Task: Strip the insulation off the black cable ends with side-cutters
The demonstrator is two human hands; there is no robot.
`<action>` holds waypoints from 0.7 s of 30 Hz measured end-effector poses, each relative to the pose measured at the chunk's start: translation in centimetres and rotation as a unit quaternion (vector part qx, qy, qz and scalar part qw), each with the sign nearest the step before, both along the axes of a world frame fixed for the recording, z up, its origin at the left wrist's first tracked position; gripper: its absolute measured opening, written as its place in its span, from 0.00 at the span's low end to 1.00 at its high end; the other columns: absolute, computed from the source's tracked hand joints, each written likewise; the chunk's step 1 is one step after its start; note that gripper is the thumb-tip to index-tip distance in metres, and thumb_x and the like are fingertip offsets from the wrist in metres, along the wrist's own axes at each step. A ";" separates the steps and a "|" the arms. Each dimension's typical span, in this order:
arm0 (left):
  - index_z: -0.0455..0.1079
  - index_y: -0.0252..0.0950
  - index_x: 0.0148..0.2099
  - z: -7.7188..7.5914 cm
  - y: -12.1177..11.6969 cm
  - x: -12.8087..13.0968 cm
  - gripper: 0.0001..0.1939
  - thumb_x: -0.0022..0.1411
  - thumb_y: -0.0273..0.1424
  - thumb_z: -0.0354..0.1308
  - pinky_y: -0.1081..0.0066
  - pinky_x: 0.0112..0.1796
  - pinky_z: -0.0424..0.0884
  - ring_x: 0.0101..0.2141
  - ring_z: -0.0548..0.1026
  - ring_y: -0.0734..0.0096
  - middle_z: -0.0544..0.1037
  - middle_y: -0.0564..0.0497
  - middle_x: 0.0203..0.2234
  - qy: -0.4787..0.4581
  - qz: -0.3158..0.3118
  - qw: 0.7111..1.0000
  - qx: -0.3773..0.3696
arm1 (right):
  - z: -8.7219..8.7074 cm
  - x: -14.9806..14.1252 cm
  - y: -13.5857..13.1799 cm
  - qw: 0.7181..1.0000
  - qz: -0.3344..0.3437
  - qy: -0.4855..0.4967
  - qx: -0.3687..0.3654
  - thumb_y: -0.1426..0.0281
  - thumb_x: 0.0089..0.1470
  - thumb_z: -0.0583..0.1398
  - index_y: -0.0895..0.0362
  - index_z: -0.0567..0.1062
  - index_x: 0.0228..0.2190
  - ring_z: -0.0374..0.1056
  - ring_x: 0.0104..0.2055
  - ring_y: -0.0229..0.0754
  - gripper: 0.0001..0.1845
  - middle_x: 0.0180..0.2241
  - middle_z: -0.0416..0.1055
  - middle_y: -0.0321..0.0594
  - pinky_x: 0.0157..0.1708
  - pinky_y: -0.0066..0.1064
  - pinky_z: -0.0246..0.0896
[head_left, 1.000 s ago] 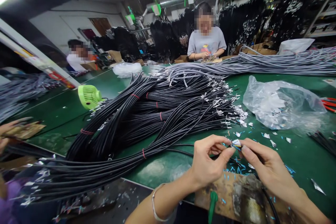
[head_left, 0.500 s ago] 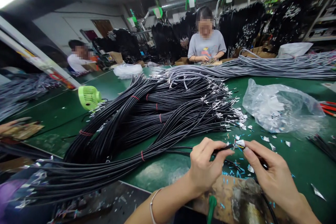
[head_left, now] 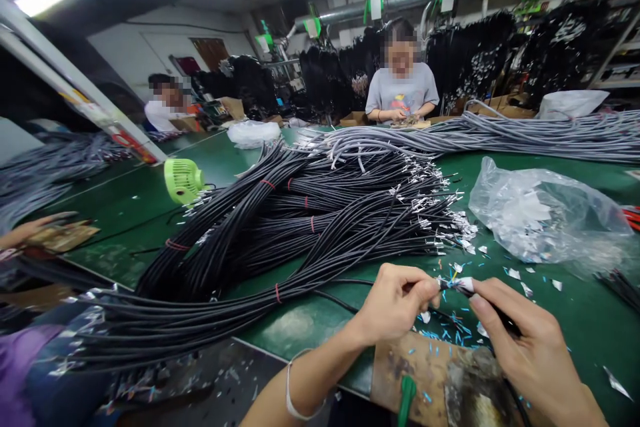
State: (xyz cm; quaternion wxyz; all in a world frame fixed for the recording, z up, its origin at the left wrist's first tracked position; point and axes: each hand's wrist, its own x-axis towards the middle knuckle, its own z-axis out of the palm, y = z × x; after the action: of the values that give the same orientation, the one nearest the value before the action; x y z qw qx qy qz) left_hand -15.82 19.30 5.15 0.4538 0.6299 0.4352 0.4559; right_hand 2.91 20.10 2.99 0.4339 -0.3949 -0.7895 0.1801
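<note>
My left hand (head_left: 395, 303) pinches the end of a black cable (head_left: 340, 300) that runs off to the left. Thin coloured wires (head_left: 456, 273), one of them yellow, stick out between my two hands. My right hand (head_left: 520, 337) is closed on a second black cable, whose tip carries a whitish foil-like wrap (head_left: 466, 283). The two cable ends meet or nearly touch; whether they are joined cannot be made out. Below my hands lies a stained board (head_left: 390, 367) with a dark, crusty lump (head_left: 473, 380) and a green-handled tool (head_left: 407, 397).
Bundles of black cables (head_left: 300, 233) tied with red bands fill the middle. Grey cables (head_left: 450, 133) lie behind. A clear plastic bag (head_left: 545, 213), blue wire scraps (head_left: 450, 330) and a green fan (head_left: 183, 180) are on the green table (head_left: 285, 327). Co-workers sit opposite and left.
The view has shifted slightly, so the scene sits further right and lower. My left fingers have curled tighter at the cable end, and the yellow wire now points upward.
</note>
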 end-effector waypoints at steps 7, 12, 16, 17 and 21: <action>0.72 0.29 0.24 -0.1 -0.2 0.6 0.16 0.57 0.36 0.57 0.77 0.19 0.56 0.17 0.61 0.79 0.68 0.52 0.15 0.009 0.066 0.998 0.014 | 0.1 0.2 0.3 0.997 -0.026 0.045 -0.053 0.65 0.52 0.60 0.54 0.72 0.33 0.63 0.24 0.36 0.07 0.26 0.66 0.35 0.22 0.25 0.59; 0.75 0.30 0.25 -0.3 -0.7 0.9 0.11 0.58 0.28 0.57 0.75 0.21 0.57 0.19 0.63 0.77 0.71 0.50 0.17 0.111 0.075 0.984 0.117 | 0.8 -0.4 0.2 0.995 -0.027 0.058 -0.072 0.67 0.51 0.62 0.55 0.69 0.26 0.51 0.19 0.32 0.07 0.22 0.59 0.32 0.17 0.26 0.49; 0.75 0.30 0.26 -0.4 -0.6 0.8 0.09 0.57 0.26 0.58 0.75 0.22 0.59 0.19 0.66 0.76 0.73 0.50 0.17 0.142 0.061 0.974 0.165 | 1.0 -0.3 0.4 0.990 -0.002 0.069 -0.120 0.67 0.52 0.61 0.56 0.69 0.24 0.55 0.22 0.34 0.08 0.23 0.61 0.34 0.20 0.26 0.52; 0.75 0.31 0.27 -0.4 -0.5 0.7 0.08 0.57 0.26 0.59 0.75 0.23 0.60 0.20 0.67 0.76 0.74 0.50 0.18 0.144 0.063 0.971 0.178 | 0.9 -0.2 0.4 0.985 0.009 0.080 -0.150 0.67 0.51 0.61 0.57 0.69 0.24 0.56 0.22 0.34 0.08 0.22 0.61 0.34 0.21 0.26 0.53; 0.75 0.33 0.29 -0.6 0.0 0.7 0.05 0.56 0.26 0.60 0.74 0.27 0.66 0.23 0.71 0.73 0.77 0.49 0.22 0.123 0.078 0.964 0.222 | 0.3 0.0 0.9 0.936 0.085 0.164 -0.300 0.61 0.50 0.60 0.58 0.69 0.29 0.57 0.23 0.34 0.12 0.23 0.61 0.34 0.21 0.26 0.54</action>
State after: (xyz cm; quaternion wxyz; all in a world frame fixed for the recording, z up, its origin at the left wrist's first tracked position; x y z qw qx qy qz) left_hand -15.16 19.29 4.51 0.2088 0.7299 0.4233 0.4945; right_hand 2.96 20.96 3.24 0.4016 -0.4035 -0.6475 0.5066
